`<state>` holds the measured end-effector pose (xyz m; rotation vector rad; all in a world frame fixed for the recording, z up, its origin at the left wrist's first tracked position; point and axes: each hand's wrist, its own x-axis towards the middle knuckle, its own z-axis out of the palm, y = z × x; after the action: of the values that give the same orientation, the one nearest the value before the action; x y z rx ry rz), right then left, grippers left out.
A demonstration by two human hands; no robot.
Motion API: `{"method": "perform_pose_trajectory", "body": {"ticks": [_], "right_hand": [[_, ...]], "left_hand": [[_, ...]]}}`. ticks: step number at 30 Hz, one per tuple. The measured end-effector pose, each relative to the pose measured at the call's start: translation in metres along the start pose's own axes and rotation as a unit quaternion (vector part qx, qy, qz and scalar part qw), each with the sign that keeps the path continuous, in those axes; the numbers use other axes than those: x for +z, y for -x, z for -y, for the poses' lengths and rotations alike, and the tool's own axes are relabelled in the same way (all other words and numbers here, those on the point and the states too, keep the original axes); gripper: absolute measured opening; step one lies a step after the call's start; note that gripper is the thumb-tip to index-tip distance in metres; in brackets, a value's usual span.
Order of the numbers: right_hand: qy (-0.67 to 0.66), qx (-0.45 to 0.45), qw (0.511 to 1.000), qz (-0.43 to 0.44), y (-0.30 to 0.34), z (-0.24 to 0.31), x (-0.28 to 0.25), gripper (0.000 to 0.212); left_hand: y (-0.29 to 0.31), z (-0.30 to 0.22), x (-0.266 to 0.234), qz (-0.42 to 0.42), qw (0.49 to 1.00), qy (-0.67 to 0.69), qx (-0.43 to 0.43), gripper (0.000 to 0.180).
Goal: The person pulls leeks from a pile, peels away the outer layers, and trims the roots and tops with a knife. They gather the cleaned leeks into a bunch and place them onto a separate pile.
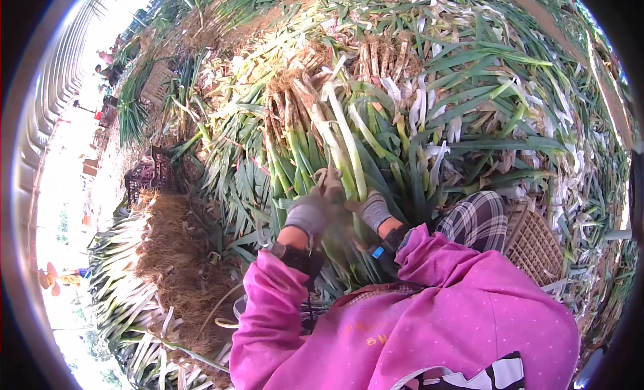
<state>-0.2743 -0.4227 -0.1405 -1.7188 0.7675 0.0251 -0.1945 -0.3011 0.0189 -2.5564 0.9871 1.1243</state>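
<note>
Both hands wear grey gloves and are close together over a bundle of leeks in front of me. My left hand (312, 210) reaches up onto the green stalks, its fingers smeared by motion, so its grip cannot be made out. Beside it, my right hand (372, 210) is closed around the green lower part of a peeled leek (347, 143), whose white end points away from me. Unpeeled leeks (287, 115) with brown, rooty ends lie just to the left of it. Green leaves (345, 252) hang below the hands toward my lap.
Rooty leeks (386, 58) lie farther off. A stacked heap of leeks (117, 269) with brown roots (178, 262) stands at the left. Plastic crates sit at my right (533, 246) and at the left (151, 170). Loose leaves and pale peelings (516, 108) cover the ground at right.
</note>
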Motion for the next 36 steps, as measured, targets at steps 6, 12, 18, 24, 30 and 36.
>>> {"method": "perform_pose_trajectory", "body": {"ticks": [6, 12, 18, 24, 30, 36], "right_hand": [[-0.036, 0.007, 0.999, -0.021, 0.002, -0.014, 0.001, 0.051], [-0.009, 0.005, 1.000, -0.010, -0.003, -0.024, 0.018, 0.049], [-0.046, 0.042, 0.998, -0.004, -0.005, -0.027, 0.010, 0.048], [-0.052, -0.035, 0.998, -0.027, -0.010, -0.010, 0.005, 0.047], [-0.042, -0.053, 0.996, -0.054, 0.009, 0.023, -0.025, 0.052], [-0.060, 0.007, 0.997, -0.042, 0.002, 0.010, -0.013, 0.053]], "left_hand": [[-0.071, 0.019, -0.024, -0.076, 0.968, 0.208, -0.119, 0.048], [-0.131, 0.057, -0.040, -0.053, 0.993, 0.057, -0.093, 0.049], [-0.098, 0.043, -0.058, -0.050, 0.999, 0.006, 0.001, 0.052], [-0.024, 0.084, 0.097, -0.192, 0.958, -0.038, 0.209, 0.047], [0.077, 0.006, 0.055, -0.070, 0.982, 0.153, 0.082, 0.063], [0.074, 0.017, 0.089, -0.107, 0.972, 0.180, 0.109, 0.065]]}}
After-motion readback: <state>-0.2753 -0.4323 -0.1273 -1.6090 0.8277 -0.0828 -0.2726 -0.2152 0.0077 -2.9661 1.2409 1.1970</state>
